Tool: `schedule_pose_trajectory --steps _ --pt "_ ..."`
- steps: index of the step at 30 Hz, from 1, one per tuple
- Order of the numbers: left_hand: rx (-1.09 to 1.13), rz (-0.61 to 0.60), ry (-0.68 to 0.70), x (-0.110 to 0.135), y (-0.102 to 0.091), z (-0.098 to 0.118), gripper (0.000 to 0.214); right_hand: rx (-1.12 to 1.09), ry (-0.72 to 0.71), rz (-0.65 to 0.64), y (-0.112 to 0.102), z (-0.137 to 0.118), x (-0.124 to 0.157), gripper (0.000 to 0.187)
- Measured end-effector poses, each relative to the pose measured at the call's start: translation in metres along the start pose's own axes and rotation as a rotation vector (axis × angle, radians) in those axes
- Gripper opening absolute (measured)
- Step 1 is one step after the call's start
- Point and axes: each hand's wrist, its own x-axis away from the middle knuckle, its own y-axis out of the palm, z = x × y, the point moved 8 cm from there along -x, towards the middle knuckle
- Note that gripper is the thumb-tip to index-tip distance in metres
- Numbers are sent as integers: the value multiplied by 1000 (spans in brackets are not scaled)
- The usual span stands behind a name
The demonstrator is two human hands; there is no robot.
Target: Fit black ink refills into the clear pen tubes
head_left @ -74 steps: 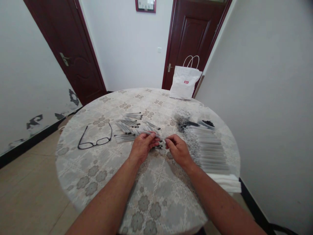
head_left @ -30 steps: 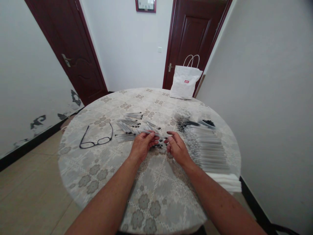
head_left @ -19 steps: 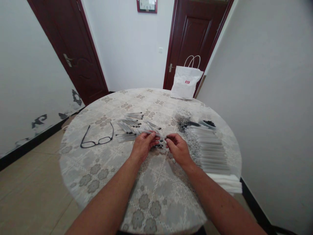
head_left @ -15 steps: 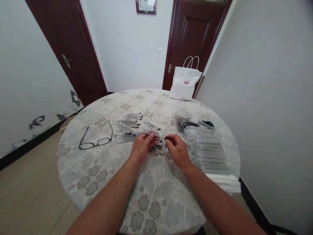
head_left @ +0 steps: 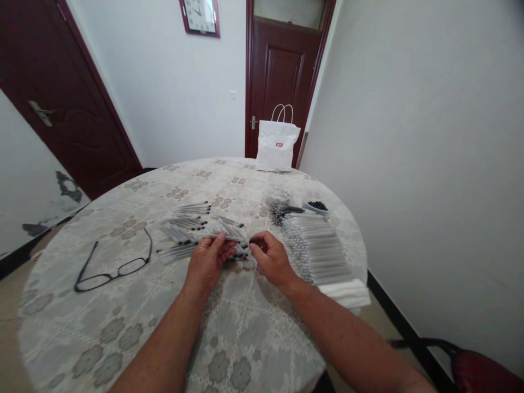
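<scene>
My left hand (head_left: pixel 208 261) is closed around a slim translucent white pen barrel (head_left: pixel 230 238), its end pointing right. Close to that end, my right hand (head_left: pixel 271 257) pinches a small black piece (head_left: pixel 251 242) between thumb and forefinger, perhaps a pen plug. Whether the two parts touch is too small to tell. Beside and beyond my left hand lie several loose pens with black ends (head_left: pixel 180 250). To the right of my right hand is a large stack of pale pen barrels (head_left: pixel 325 248).
A small white dish of black pieces (head_left: pixel 317 207) stands behind the stack, near thin dark-ended rods (head_left: pixel 291 209) and a clear plastic bag (head_left: pixel 278 194). Eyeglasses (head_left: pixel 111 277) lie at left. A white paper bag (head_left: pixel 277 146) stands at the far edge of the round table (head_left: pixel 245 338).
The view has turned to the right, so things appear farther left. My hands keep nearly the same pose, the left on the pen barrel and the right pinching near its end.
</scene>
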Motion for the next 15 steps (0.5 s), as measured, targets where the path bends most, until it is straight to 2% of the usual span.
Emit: schedule_pose_trajectory --steps 5,8,10,15 --pt "9 -1 -7 -1 0 0 21 189 -87 -64 -8 -25 -2 13" --pt "17 5 -18 0 0 -3 25 373 -99 -171 -28 -40 -8 13" --pt "19 13 -23 0 0 -6 28 522 -88 -196 -55 -46 -19 14" --pt "11 -7 -39 2 2 -11 34 971 -110 124 -159 -48 -76 19"
